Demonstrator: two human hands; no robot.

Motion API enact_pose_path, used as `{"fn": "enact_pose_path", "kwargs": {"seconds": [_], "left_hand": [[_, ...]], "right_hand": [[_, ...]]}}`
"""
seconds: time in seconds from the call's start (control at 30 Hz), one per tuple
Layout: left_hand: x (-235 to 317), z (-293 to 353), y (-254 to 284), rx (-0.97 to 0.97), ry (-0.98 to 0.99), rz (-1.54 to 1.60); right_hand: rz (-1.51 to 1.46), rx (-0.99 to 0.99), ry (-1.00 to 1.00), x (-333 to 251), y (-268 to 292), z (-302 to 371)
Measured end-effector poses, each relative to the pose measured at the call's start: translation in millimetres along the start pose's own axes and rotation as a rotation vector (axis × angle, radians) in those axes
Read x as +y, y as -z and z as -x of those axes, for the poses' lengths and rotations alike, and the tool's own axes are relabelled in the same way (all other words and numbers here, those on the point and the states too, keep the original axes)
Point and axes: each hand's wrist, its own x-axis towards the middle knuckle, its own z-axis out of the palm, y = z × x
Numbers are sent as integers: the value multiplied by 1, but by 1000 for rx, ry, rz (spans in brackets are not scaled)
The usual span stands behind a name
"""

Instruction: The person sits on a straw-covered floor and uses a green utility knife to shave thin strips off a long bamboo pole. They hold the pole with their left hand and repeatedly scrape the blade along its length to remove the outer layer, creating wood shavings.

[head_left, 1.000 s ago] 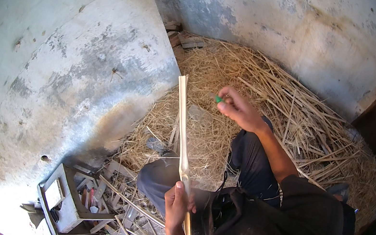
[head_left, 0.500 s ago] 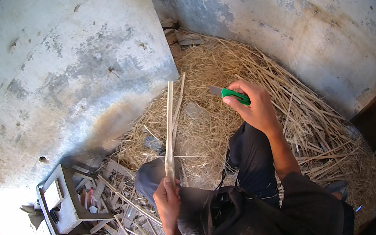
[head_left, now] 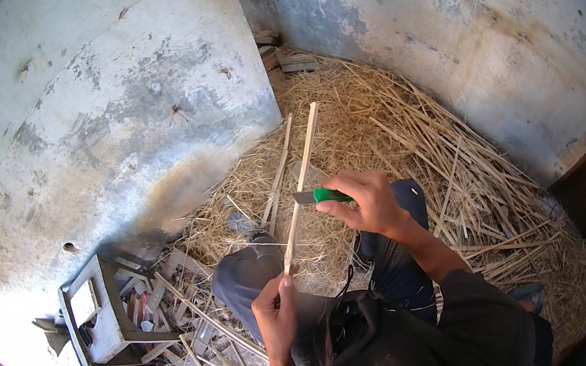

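Observation:
Between thumb and fingers, my left hand (head_left: 276, 311) grips the lower end of a pale, narrow wooden strip (head_left: 304, 152), which slants up and to the right. My right hand (head_left: 366, 201) is closed around a green utility knife (head_left: 328, 194). Its grey blade (head_left: 304, 197) points left and lies at the strip's edge, about midway along its length; whether it cuts in cannot be made out. Beyond the strip, on the straw, lie a few more thin strips (head_left: 280, 172).
Straw and shavings (head_left: 342, 104) cover the floor ahead, with a heap of long thin sticks (head_left: 447, 152) along the right wall (head_left: 485, 48). At left, a broken box-like frame (head_left: 113, 323) stands beside rubble (head_left: 181, 344). A worn panel (head_left: 143, 92) rises at the far left.
The wooden strip has tilted to the right, and my left hand has turned with it. My right hand has moved left and down, bringing the knife blade to the strip.

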Motion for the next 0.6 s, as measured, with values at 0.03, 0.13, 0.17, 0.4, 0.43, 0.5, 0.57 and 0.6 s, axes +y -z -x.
{"fn": "enact_pose_path", "kwargs": {"seconds": [0.03, 0.13, 0.17, 0.4, 0.43, 0.5, 0.57, 0.6], "left_hand": [[-1, -1, 0, 17, -33, -20], [0, -2, -1, 50, -108, -88], [8, -1, -2, 58, -121, -112], [11, 6, -7, 92, -135, -109], [9, 7, -7, 85, -132, -102], [7, 8, -6, 75, -127, -88], [12, 11, -6, 71, -113, -112], [15, 12, -6, 69, -107, -124]], "right_hand": [[16, -3, 15, -1, 1, 0], [-9, 32, 57, -4, 1, -2], [4, 37, 61, -4, 1, -2], [49, 35, 82, -6, 8, -2], [51, 42, 89, -6, 8, -2], [50, 55, 90, -7, 9, -2], [56, 65, 96, -6, 9, -2], [63, 69, 101, -6, 10, -2]]}}
